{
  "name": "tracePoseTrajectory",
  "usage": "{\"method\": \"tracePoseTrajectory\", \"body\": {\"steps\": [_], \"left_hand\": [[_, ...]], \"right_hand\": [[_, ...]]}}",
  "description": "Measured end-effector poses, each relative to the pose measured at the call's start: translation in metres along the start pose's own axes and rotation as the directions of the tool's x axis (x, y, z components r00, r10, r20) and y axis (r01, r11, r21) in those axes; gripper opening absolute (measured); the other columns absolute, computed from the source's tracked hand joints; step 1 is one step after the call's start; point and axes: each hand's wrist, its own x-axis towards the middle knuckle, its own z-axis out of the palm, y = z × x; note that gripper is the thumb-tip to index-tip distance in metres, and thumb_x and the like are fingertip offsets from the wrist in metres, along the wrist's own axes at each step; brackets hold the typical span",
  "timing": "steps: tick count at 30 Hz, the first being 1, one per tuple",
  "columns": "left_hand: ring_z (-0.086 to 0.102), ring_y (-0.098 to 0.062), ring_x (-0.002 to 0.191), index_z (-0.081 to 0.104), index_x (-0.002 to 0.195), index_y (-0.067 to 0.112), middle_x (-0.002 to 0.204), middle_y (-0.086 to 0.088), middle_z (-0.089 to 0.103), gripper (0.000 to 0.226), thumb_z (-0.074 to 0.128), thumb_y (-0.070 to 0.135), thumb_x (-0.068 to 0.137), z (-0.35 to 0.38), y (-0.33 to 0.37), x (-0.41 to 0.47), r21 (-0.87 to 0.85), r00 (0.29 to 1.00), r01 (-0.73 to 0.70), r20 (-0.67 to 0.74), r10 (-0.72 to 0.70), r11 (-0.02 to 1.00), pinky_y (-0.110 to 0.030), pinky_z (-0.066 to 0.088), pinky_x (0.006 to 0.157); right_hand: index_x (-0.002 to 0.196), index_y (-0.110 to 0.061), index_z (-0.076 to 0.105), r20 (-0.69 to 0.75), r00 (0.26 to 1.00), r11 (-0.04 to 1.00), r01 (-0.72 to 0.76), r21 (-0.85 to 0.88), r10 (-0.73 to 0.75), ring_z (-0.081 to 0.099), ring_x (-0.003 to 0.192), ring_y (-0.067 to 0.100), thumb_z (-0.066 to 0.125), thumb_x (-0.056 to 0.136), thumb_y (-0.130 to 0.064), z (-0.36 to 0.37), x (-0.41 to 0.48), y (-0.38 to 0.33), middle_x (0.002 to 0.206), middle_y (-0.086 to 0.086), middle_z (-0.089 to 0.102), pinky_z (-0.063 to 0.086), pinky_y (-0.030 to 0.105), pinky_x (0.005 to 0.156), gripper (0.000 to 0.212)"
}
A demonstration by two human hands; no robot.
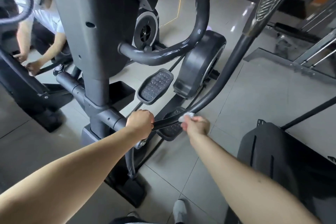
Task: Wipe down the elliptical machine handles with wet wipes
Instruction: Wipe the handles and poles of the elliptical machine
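Your left hand point(141, 122) grips the handle bar point(225, 78) low. Your right hand point(196, 125) pinches the wet wipe point(187, 115) against it, and the bar's unwiped length rises up-right.

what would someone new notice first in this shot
Low in the centre, the left hand grips the bottom end of a dark handle bar while the right hand pinches a white wet wipe against it. Behind them the elliptical's grey column fills the upper centre, and another person crouches at the upper left.
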Motion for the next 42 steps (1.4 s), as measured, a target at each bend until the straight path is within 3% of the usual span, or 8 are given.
{"method": "tracePoseTrajectory", "body": {"steps": [10,19,29,33,35,37,39,42], "left_hand": [[0.057,-0.026,0.117,0.073,0.117,0.027,0.117,-0.002,0.067,0.022,0.067,0.026,0.096,0.004,0.000,-0.005,-0.085,0.996,0.086,-0.023,-0.088,0.993,-0.035,0.046,0.090],[0.056,-0.025,0.119,0.072,0.120,0.025,0.120,-0.002,0.066,0.024,0.066,0.026,0.097,0.004,0.003,-0.005,-0.074,0.995,0.085,-0.047,-0.089,0.994,-0.033,0.045,0.094],[0.052,-0.025,0.124,0.070,0.122,0.025,0.124,-0.001,0.062,0.025,0.064,0.026,0.098,0.005,0.005,-0.007,-0.076,0.994,0.100,-0.027,-0.103,0.992,-0.035,0.045,0.092],[0.052,-0.024,0.124,0.071,0.122,0.027,0.126,-0.001,0.062,0.025,0.064,0.026,0.098,0.005,0.004,-0.009,-0.085,0.995,0.097,-0.031,-0.100,0.992,-0.035,0.046,0.094],[0.052,-0.024,0.124,0.071,0.121,0.027,0.124,-0.001,0.063,0.024,0.063,0.027,0.098,0.005,0.004,-0.009,-0.087,0.995,0.095,-0.034,-0.098,0.992,-0.035,0.046,0.094],[0.052,-0.024,0.123,0.071,0.121,0.026,0.124,-0.001,0.063,0.024,0.062,0.027,0.099,0.005,0.004,-0.009,-0.076,0.995,0.085,-0.037,-0.088,0.993,-0.035,0.045,0.094],[0.052,-0.025,0.123,0.072,0.120,0.024,0.123,-0.003,0.063,0.024,0.062,0.027,0.099,0.006,0.005,-0.009,-0.059,0.996,0.082,-0.032,-0.084,0.995,-0.035,0.045,0.095],[0.053,-0.026,0.122,0.073,0.120,0.024,0.122,-0.003,0.064,0.024,0.062,0.027,0.098,0.006,0.005,-0.008,-0.041,0.996,0.078,-0.030,-0.080,0.996,-0.036,0.047,0.096]], "right_hand": [[0.085,0.008,0.071,0.178,0.960,0.969,-0.234,0.081,0.217,0.069,0.052,0.022,0.073,0.088,0.008,0.036,-0.030,0.044,0.076,0.022,0.073,0.058,0.022,0.051,0.004],[0.082,0.000,0.069,-0.118,0.992,0.992,0.065,0.110,-0.052,0.068,0.059,0.017,0.070,0.095,0.001,-0.045,0.034,-0.059,0.074,0.010,0.070,0.050,0.011,0.048,0.013],[0.078,-0.005,0.064,-0.027,0.999,0.997,-0.025,0.069,0.027,0.062,0.053,0.019,0.076,0.091,-0.001,-0.013,-0.007,-0.024,0.068,0.014,0.068,0.048,0.014,0.040,0.018],[0.079,-0.007,0.071,0.167,0.985,0.960,0.087,-0.265,-0.043,0.061,0.058,0.021,0.076,0.087,-0.008,-0.016,-0.012,-0.021,0.059,0.004,0.067,0.048,0.023,0.050,0.009],[0.079,-0.013,0.072,0.310,0.891,0.721,0.452,-0.525,-0.333,0.061,0.069,0.023,0.074,0.085,-0.015,-0.029,-0.006,-0.035,0.069,-0.002,0.068,0.045,0.026,0.058,0.006],[0.080,-0.016,0.073,0.535,0.557,0.154,0.770,-0.619,-0.636,0.059,0.076,0.026,0.076,0.084,-0.014,-0.041,0.013,-0.055,0.079,0.000,0.065,0.046,0.031,0.065,0.006],[0.072,-0.015,0.074,0.717,0.261,-0.357,0.727,-0.586,-0.646,0.059,0.075,0.027,0.090,0.070,-0.014,-0.047,0.027,-0.076,0.075,0.003,0.062,0.050,0.034,0.068,0.016],[0.047,-0.021,0.065,0.804,0.301,-0.591,0.555,-0.585,-0.512,0.056,0.062,0.024,0.101,0.032,-0.018,-0.044,0.030,-0.093,0.056,-0.001,0.053,0.044,0.030,0.058,0.039]]}}
